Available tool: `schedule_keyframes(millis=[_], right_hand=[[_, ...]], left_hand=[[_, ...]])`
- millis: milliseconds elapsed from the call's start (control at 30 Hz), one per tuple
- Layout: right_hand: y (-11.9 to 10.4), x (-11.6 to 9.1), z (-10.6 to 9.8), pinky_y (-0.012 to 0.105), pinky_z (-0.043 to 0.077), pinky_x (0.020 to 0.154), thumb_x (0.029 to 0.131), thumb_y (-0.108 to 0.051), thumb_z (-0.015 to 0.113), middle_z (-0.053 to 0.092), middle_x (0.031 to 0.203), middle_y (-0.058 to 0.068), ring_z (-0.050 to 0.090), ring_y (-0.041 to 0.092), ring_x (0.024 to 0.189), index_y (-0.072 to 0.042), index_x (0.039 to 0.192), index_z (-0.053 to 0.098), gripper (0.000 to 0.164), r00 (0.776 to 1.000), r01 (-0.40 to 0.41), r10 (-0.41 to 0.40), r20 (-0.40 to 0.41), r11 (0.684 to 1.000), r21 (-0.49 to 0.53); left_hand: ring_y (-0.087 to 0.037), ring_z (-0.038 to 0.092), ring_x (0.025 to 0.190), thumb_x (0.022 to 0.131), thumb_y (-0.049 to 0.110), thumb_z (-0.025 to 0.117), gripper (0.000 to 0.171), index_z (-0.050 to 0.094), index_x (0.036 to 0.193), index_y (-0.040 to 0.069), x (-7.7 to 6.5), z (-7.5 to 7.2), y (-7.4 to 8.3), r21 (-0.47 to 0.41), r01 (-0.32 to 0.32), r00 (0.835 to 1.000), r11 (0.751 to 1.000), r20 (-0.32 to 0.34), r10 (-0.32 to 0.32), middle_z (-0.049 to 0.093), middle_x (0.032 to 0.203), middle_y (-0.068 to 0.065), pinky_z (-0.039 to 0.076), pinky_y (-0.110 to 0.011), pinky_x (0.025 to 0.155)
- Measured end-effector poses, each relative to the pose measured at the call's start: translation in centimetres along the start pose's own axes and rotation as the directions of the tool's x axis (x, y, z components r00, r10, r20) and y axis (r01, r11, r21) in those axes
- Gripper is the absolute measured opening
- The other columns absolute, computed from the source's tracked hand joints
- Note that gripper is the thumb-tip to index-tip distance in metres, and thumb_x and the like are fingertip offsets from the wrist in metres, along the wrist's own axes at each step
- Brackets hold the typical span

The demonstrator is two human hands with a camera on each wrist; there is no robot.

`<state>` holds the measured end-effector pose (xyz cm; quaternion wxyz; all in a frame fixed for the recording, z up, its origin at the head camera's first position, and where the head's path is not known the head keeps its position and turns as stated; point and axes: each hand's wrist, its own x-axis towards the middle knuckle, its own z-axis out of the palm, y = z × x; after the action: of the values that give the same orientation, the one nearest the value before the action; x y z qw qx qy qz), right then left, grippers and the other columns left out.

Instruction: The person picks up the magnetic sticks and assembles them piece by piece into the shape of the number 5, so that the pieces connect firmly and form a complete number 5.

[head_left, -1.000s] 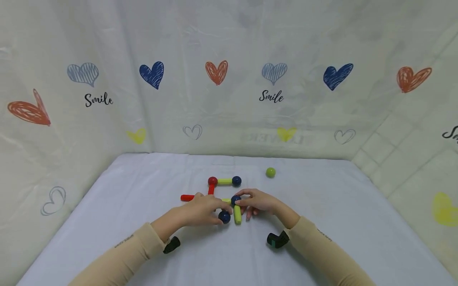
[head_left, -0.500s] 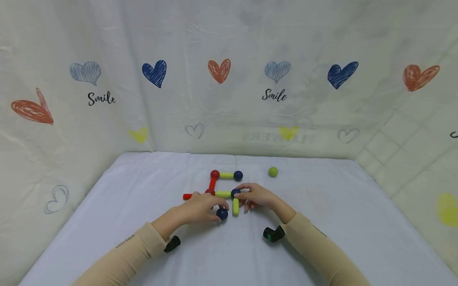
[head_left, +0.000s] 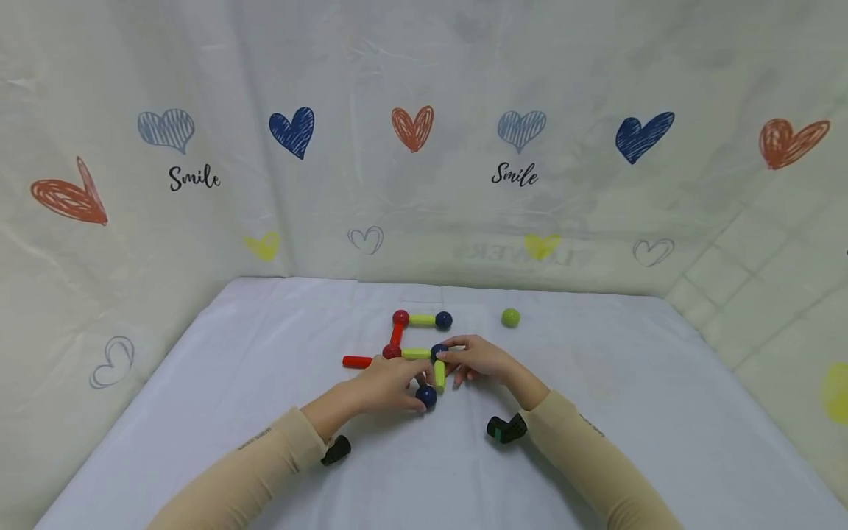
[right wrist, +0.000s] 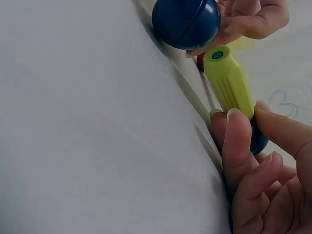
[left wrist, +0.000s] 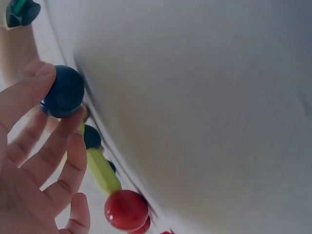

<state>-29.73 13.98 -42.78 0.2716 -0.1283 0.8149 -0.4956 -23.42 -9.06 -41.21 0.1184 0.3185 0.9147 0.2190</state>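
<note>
My left hand [head_left: 387, 386] pinches a dark blue ball [left wrist: 66, 92] between thumb and fingertips, just short of the near end of a yellow-green stick [head_left: 440, 376]. At that stick's far end, my right hand [head_left: 483, 358] grips a second dark blue ball [right wrist: 258, 140] with thumb and fingers. In the right wrist view, the stick's free end shows a small dark disc facing the left hand's ball. Another yellow-green stick [head_left: 415, 354] runs left from the gripped ball to a red ball [head_left: 392, 352]. A red stick [head_left: 357, 361] shows left of it, partly behind the left hand.
From the red ball a red stick [head_left: 396, 334] leads back to another red ball [head_left: 400, 318], then a yellow-green stick [head_left: 422, 320] and a blue ball [head_left: 443, 320]. A loose green ball [head_left: 511, 317] lies at back right. White cloth [head_left: 596, 412] covers the table.
The joined sticks and balls have slid away from me, with the right hand on them. My left hand has brought its blue ball rightward, closer to the stick's near end.
</note>
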Motion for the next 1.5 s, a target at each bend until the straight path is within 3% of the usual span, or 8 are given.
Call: schedule_keyframes(millis=[133, 333, 567, 833, 1500], right_hand=[[-0.1, 0.0, 0.0, 0.018, 0.040, 0.051, 0.104, -0.026, 0.062, 0.072, 0.084, 0.005, 0.060, 0.007, 0.054, 0.004, 0.143, 0.051, 0.050, 1.000, 0.011, -0.011, -0.003, 1.000, 0.008], [-0.1, 0.2, -0.1, 0.018, 0.039, 0.051, 0.104, -0.025, 0.062, 0.072, 0.084, 0.005, 0.060, 0.007, 0.055, 0.004, 0.143, 0.050, 0.050, 1.000, 0.008, -0.008, -0.006, 1.000, 0.024], [-0.1, 0.4, -0.1, 0.018, 0.039, 0.051, 0.104, -0.025, 0.062, 0.074, 0.087, 0.006, 0.060, 0.007, 0.055, 0.003, 0.144, 0.049, 0.050, 1.000, 0.000, 0.000, 0.003, 0.999, 0.044], [0.0, 0.3, -0.1, 0.017, 0.039, 0.051, 0.105, -0.024, 0.061, 0.074, 0.088, 0.005, 0.059, 0.007, 0.054, 0.003, 0.147, 0.048, 0.052, 1.000, 0.001, -0.001, 0.007, 0.999, 0.032], [0.2, 0.3, -0.7, 0.018, 0.039, 0.053, 0.105, -0.025, 0.059, 0.071, 0.089, 0.005, 0.059, 0.008, 0.057, 0.000, 0.151, 0.047, 0.053, 0.999, 0.010, -0.010, 0.035, 1.000, 0.008]], left_hand=[[-0.009, 0.060, 0.080, 0.084, 0.030, 0.087, 0.043, 0.054, 0.109, 0.021, 0.3, 0.3, 0.2, -0.121, 0.084, 0.996, 0.989, -0.002, -0.085, 0.072, 0.106, 0.008, 0.047, -0.030, 0.070], [-0.011, 0.063, 0.084, 0.085, 0.027, 0.087, 0.047, 0.051, 0.113, 0.015, 0.4, 0.4, 0.6, -0.260, 0.150, 0.988, 0.954, 0.008, -0.154, 0.071, 0.104, 0.003, 0.051, -0.031, 0.072], [-0.011, 0.063, 0.086, 0.085, 0.032, 0.086, 0.045, 0.050, 0.109, 0.019, 0.7, 0.4, 1.2, -0.224, 0.173, 0.984, 0.959, 0.003, -0.177, 0.071, 0.101, 0.004, 0.051, -0.037, 0.076], [-0.012, 0.061, 0.082, 0.086, 0.033, 0.085, 0.043, 0.051, 0.109, 0.021, 0.8, 0.7, 1.3, -0.218, 0.183, 0.983, 0.959, 0.010, -0.185, 0.068, 0.099, 0.006, 0.051, -0.033, 0.072], [-0.010, 0.060, 0.082, 0.087, 0.036, 0.084, 0.040, 0.053, 0.110, 0.023, 1.5, 0.7, 1.6, -0.152, 0.135, 0.991, 0.979, 0.001, -0.136, 0.066, 0.095, 0.009, 0.049, -0.031, 0.073]])
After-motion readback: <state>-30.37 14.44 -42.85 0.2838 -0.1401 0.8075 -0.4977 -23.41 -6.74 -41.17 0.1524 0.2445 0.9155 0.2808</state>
